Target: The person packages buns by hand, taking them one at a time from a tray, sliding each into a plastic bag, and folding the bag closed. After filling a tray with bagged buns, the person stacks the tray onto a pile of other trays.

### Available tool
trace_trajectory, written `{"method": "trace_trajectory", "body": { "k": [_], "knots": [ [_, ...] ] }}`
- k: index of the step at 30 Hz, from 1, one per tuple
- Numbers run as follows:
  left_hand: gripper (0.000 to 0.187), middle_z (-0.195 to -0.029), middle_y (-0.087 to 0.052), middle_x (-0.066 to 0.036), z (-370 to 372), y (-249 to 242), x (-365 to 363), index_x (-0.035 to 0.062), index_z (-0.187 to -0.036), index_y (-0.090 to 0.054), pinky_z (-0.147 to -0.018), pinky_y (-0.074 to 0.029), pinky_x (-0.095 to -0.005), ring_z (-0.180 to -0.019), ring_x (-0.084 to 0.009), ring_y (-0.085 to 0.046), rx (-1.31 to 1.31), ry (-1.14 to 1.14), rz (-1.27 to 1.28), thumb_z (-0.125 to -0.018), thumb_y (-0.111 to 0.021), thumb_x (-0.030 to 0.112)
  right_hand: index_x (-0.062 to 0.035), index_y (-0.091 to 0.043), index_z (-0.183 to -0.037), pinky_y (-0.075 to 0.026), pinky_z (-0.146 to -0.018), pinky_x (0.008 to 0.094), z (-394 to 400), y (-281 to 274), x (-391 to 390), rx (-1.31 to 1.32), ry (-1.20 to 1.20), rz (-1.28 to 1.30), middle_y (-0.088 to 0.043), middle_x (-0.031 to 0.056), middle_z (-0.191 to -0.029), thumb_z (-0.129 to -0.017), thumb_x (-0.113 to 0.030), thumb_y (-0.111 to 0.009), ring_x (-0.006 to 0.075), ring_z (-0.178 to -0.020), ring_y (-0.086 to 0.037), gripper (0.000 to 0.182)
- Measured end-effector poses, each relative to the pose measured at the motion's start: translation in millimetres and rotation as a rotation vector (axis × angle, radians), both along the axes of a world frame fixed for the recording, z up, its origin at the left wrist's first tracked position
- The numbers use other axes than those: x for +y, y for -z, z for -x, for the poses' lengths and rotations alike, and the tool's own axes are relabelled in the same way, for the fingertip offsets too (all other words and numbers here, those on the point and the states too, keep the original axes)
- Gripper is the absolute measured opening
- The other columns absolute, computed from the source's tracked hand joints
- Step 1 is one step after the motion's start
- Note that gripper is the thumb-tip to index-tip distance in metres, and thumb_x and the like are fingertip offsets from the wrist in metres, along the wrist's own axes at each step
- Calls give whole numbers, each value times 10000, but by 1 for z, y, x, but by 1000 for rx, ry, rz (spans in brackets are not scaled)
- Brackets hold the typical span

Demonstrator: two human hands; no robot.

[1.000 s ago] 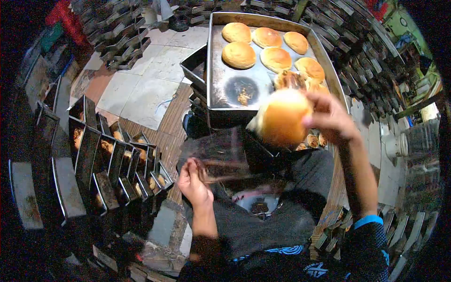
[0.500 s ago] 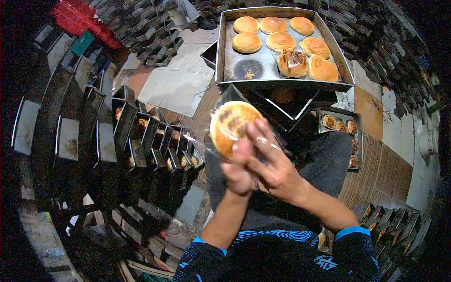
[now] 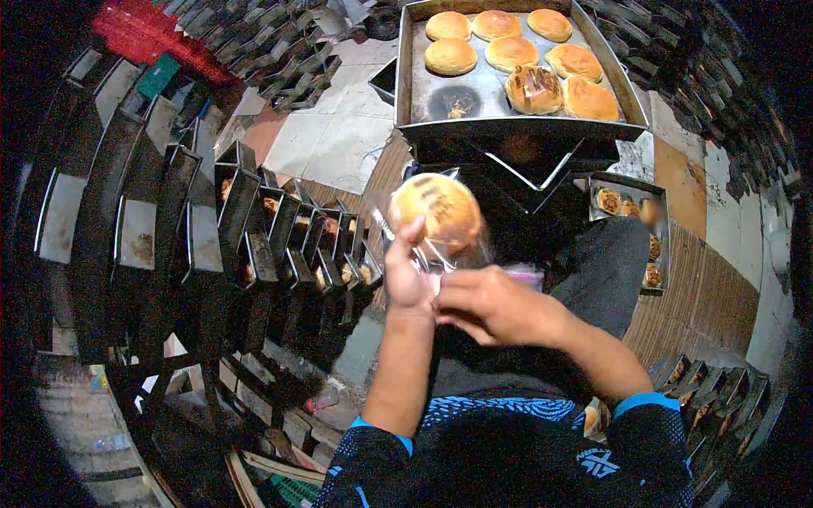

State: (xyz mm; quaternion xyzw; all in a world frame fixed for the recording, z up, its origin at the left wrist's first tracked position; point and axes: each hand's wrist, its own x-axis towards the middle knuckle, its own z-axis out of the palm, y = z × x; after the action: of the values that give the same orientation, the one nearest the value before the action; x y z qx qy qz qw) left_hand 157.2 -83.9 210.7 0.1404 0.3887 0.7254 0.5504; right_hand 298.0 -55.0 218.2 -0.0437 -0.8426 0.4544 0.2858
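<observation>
A round golden bun [image 3: 436, 207] in a clear plastic bag with dark print is held up over my lap. My left hand [image 3: 406, 275] is closed around its lower side, the thumb on the front. Just below the bun, my right hand [image 3: 504, 306] pinches the gathered end of the plastic bag [image 3: 432, 273], its fingers bunched against my left palm. Some pinkish clear plastic [image 3: 527, 275] shows behind my right hand. In front stands a metal tray [image 3: 525, 127] with several bare buns [image 3: 512, 52] and one bun in printed wrapping [image 3: 535, 89].
A lower tray [image 3: 665, 245] on the right holds several wrapped buns [image 3: 608, 201]. Stacked metal pans [image 3: 140, 233] crowd the left side, some with buns inside. More pans [image 3: 711, 394] stand at the lower right. A red cloth-like item [image 3: 157, 34] is at the far left.
The bagged bun has turned more upright. My right hand has moved off the bun, down to the bag's gathered end, while my left hand now grips the bun's side. The view has tilted slightly.
</observation>
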Motion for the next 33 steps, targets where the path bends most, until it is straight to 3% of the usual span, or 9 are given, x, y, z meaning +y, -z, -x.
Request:
{"method": "trace_trajectory", "body": {
  "k": [5, 8, 12, 14, 15, 20, 24, 28, 33],
  "knots": [
    [622, -1207, -579, -184, 55, 17, -9, 32, -1279, -490, -765, -546, -476, -1013, -342, -597, -300, 5, -5, -841, -508, 473, 4, -631, -850, -490, -625, 358, -34, -21, 21, -120, -761, 537, -625, 103, -764, -808, -132, -708, 227, -699, -635, 162],
    [638, -1280, -548, -200, 43, 19, -14, 24, -1314, -462, -817, -544, -501, -1082, -379, -582, -341, -31, 32, -873, -438, 485, -31, -673, -893, -524, -738, 378, -14, 29, 23, -165, 535, -138, -635, 141, -971, -715, -155, -778, 284, -836, -636, 241],
    [558, -1319, -527, -148, 9, 53, -44, 74, -1366, -433, -912, -511, -421, -1150, -270, -561, -681, 419, -309, -973, -393, 469, -77, -713, -898, -507, -706, 382, -3, 18, 18, 265, 544, -284, -621, 87, -886, -663, -124, -796, 297, -818, -609, 253],
    [544, -1353, -485, -132, -20, 78, -51, 62, -1386, -407, -993, -441, -394, -1197, -249, -515, 320, -128, 194, -1002, -385, 446, -67, -721, -865, -503, -658, 338, 0, 23, 15, 298, 627, -141, -632, 85, -805, -670, -70, -784, 262, -738, -616, 205],
    [588, -1387, -435, -137, -17, 82, -49, 43, -1399, -380, -1045, -373, -375, -1237, -229, -468, 566, -154, 119, -999, -390, 474, -37, -725, -863, -497, -629, 297, 6, 25, 11, 301, 739, 65, -641, 98, -763, -726, -21, -749, 209, -677, -617, 140],
    [160, -851, -686, -163, 31, 61, -51, -11, -876, -645, -790, -521, -365, -821, -286, -665, 1286, -446, -120, -891, -660, 148, -18, -731, -875, -488, -644, 272, 13, 20, 8, 205, 701, 373, -655, 96, -790, -783, -32, -732, 167, -712, -621, 92],
    [238, -937, -637, -164, 71, 48, -65, 31, -922, -646, -745, -490, -360, -792, -270, -599, 1627, -671, -359, -765, -729, 189, -61, -731, -905, -472, -632, 292, 19, 3, 30, 300, 605, -291, -639, 93, -831, -719, -44, -758, 221, -689, -601, 189],
    [203, -874, -601, -92, 92, 104, -70, 59, -957, -720, -697, -468, -350, -784, -245, -574, 1679, -567, 29, -755, -727, 76, -46, -710, -865, -519, -669, 304, 55, 103, 39, 44, 596, 161, -631, 109, -817, -742, -31, -732, 227, -746, -639, 126],
    [173, -782, -606, -87, 92, 117, -79, 40, -909, -732, -643, -479, -312, -709, -222, -589, 1475, -618, -63, -740, -760, 23, -41, -712, -823, -496, -626, 305, 66, 113, 27, 166, 541, 115, -607, 98, -762, -720, -48, -764, 211, -680, -603, 116]
  ]
}}
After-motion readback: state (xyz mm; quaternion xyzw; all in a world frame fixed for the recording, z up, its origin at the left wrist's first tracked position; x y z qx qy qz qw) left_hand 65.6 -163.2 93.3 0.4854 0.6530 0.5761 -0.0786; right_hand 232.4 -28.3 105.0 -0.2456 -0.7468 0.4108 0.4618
